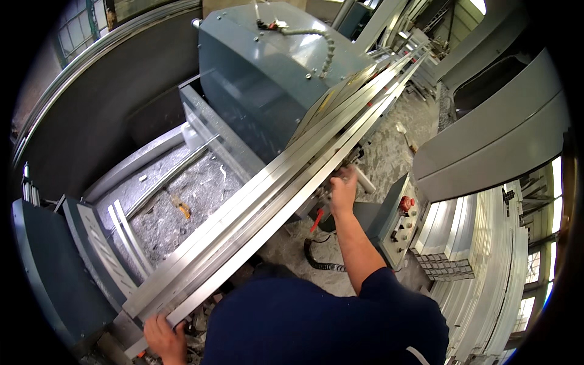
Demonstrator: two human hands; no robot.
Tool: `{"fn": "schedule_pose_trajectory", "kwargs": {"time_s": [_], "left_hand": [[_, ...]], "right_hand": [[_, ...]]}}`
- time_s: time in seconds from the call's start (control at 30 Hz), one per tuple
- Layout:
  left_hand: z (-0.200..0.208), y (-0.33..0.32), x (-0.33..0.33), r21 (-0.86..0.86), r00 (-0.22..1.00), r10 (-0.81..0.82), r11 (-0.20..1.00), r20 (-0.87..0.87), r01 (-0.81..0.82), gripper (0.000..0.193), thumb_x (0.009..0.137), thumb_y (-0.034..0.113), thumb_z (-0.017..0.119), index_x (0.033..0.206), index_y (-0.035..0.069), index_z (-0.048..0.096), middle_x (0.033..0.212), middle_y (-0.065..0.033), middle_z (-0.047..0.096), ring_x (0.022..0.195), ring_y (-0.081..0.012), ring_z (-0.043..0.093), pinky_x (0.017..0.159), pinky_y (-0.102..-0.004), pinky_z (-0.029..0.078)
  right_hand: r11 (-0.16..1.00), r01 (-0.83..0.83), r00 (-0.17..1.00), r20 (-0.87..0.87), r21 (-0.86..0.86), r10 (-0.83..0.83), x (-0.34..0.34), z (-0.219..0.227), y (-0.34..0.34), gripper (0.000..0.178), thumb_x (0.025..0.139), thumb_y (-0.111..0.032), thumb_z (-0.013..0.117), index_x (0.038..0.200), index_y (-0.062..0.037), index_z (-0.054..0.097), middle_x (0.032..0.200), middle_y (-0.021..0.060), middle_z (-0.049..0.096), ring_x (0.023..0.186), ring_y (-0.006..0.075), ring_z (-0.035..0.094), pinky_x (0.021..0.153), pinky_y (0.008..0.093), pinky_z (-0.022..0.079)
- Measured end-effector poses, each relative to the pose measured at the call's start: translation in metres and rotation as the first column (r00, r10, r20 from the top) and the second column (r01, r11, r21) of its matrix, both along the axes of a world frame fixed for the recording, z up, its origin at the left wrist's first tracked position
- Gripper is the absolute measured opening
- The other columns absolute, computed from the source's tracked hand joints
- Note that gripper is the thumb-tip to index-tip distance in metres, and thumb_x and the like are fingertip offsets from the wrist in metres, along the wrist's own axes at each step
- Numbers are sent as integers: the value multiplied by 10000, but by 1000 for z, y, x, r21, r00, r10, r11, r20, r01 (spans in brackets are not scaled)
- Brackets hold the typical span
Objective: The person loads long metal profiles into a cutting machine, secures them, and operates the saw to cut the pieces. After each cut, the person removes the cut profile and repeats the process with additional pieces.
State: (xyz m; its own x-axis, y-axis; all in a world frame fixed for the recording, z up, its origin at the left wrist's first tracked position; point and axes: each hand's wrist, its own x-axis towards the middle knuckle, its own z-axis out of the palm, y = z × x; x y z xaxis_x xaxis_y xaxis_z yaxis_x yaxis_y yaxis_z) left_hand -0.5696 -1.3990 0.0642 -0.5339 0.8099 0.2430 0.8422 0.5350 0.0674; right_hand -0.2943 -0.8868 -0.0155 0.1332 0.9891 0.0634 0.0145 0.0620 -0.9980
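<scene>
Long silver aluminium profiles (267,188) lie side by side, slanting from the lower left to the upper right past the blue-grey machine (255,73). My left hand (165,339) is at their near lower-left end, fingers and thumb closed about the edge of the nearest profile. My right hand (344,182) reaches beneath the profiles' right side. Its fingers look bent and are blurred, close to a pale cylinder (365,181) and dark metal fittings. Whether they grip anything is hidden. A red lever (317,220) sticks out below that hand.
Right of my arm stands a control box (398,225) with a red button and several knobs. Stacked aluminium profiles (447,237) lie farther right. A grey curved panel (493,134) rises above them. Metal chips cover the tray (188,207) on the left, with an orange-handled tool (181,207) in it.
</scene>
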Motion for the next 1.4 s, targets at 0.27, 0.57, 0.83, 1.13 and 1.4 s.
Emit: {"fn": "schedule_pose_trajectory", "kwargs": {"time_s": [0.27,0.57,0.83,1.13,1.4], "left_hand": [[62,-16,0,-587,937,248,807,247,-58,439,715,401,810,959,97,607,942,-138,676,849,-358,656,708,-472,504],[8,-84,-15,-601,895,360,787,261,-141,287,729,297,760,821,103,569,775,-137,656,787,-386,644,759,-579,425],[-15,-92,-23,-572,910,352,802,221,-171,313,728,300,771,868,66,617,781,-179,671,746,-418,649,685,-515,496],[19,-44,2,-553,867,354,825,349,-114,371,728,341,790,867,48,609,728,-204,655,706,-439,644,642,-517,504],[25,-35,17,-557,865,334,827,375,-78,383,719,322,798,895,34,617,721,-206,655,710,-442,644,646,-511,505]], "right_hand": [[903,-329,522,-850,-276,-70,-2,14,48,409,1010,-516,480,928,-120,539,726,-28,488,590,105,494,549,269,459],[868,-319,641,-761,-379,-97,-2,65,37,245,990,-347,577,848,-167,492,674,-48,476,554,95,489,508,277,441],[858,-257,733,-668,-446,-128,-21,68,35,255,982,-373,581,836,-188,484,674,-48,464,551,109,458,521,279,410],[852,-221,763,-628,-475,-152,-10,64,53,222,984,-356,579,857,-183,523,666,-46,477,551,99,478,527,274,425],[841,-186,820,-552,-508,-151,-12,48,59,184,974,-327,614,1008,-152,570,704,-40,485,582,96,486,539,276,429]]}}
